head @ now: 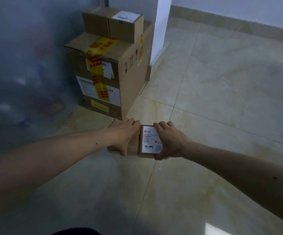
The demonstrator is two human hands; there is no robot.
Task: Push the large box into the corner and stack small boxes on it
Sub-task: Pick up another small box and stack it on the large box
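1. Cardboard is the material of every box here: one large box point(103, 72) stands on the floor point(222, 99) in the corner, between the grey wall point(18, 65) on its left and a white pillar point(161, 28) behind its right side.
2. Two small boxes point(113, 25) sit side by side on top of the large box, touching each other; the right one carries a white label.
3. One more small box point(137, 141) lies on the floor, near the front of the large box but apart from it (so three small boxes can be counted in all).
4. Left hand point(122, 133) lies over the left part of this small box, fingers curled over its far edge and thumb at the near edge.
5. Right hand point(168, 139) covers the right side, fingers over the far edge and thumb at the near corner, partly over the white label point(150, 141) with a barcode.
6. Both hands make one closed grip on the same small box; it is between the two palms.
7. Whether the box is lifted or rests on the floor, I cannot tell.
8. Yellow tape with red print point(96, 65) runs across the top and down the front of the large box.
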